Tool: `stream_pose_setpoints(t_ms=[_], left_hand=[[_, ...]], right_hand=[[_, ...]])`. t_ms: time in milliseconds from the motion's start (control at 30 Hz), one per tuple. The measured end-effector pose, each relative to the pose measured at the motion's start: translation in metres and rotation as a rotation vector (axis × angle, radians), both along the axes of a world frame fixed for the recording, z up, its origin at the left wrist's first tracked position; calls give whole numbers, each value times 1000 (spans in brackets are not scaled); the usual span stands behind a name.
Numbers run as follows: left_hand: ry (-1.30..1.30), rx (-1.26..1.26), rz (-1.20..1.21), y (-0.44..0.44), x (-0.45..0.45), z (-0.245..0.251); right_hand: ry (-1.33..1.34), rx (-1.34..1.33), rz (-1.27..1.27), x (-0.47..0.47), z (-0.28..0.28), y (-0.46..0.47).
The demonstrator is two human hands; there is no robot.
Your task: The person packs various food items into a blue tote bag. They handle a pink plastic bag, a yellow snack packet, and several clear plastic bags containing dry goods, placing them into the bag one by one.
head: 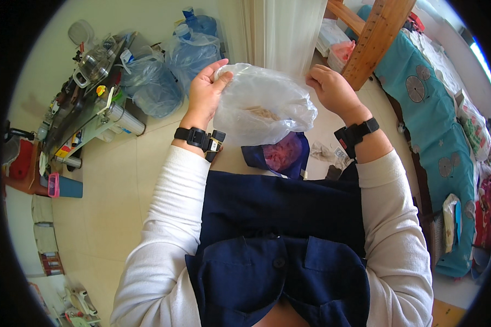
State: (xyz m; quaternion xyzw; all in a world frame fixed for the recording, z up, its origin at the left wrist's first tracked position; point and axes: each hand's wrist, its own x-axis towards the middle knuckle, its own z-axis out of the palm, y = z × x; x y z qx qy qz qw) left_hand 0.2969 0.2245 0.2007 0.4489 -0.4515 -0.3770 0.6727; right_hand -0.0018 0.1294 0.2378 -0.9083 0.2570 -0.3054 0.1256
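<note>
A translucent plastic bag [266, 92] hangs in front of me, with several thin tan, stick-like pieces [262, 112] showing through its film. My left hand [208, 88] grips the bag's upper left edge between thumb and fingers. On the other side, my right hand [331, 88] has its fingers curled together just beyond the bag's upper right edge; whether it pinches any film cannot be made out. Below the bag, a dark blue bag or pouch [302, 155] with a reddish-purple round patch lies near my lap. Both wrists wear black straps with small devices.
Large blue water bottles [192, 53], some wrapped in plastic, stand on the floor beyond my left hand. A cluttered glass-shelved table [92, 118] is at left. A wooden post [376, 41] rises at upper right, beside a bed with a teal cover [429, 135]. Crumpled items [327, 153] lie ahead of my right forearm.
</note>
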Motion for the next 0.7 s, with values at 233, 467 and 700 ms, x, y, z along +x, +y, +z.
stream_pose_setpoints(t_ms=[233, 467, 700], left_hand=[[-234, 67, -20, -3, -3, -2], [-340, 15, 9, -4, -12, -2], [-464, 26, -4, 2, -7, 6]], right_hand=[[39, 12, 45, -9, -3, -7], [103, 91, 79, -4, -10, 0], [64, 35, 21, -6, -8, -1]])
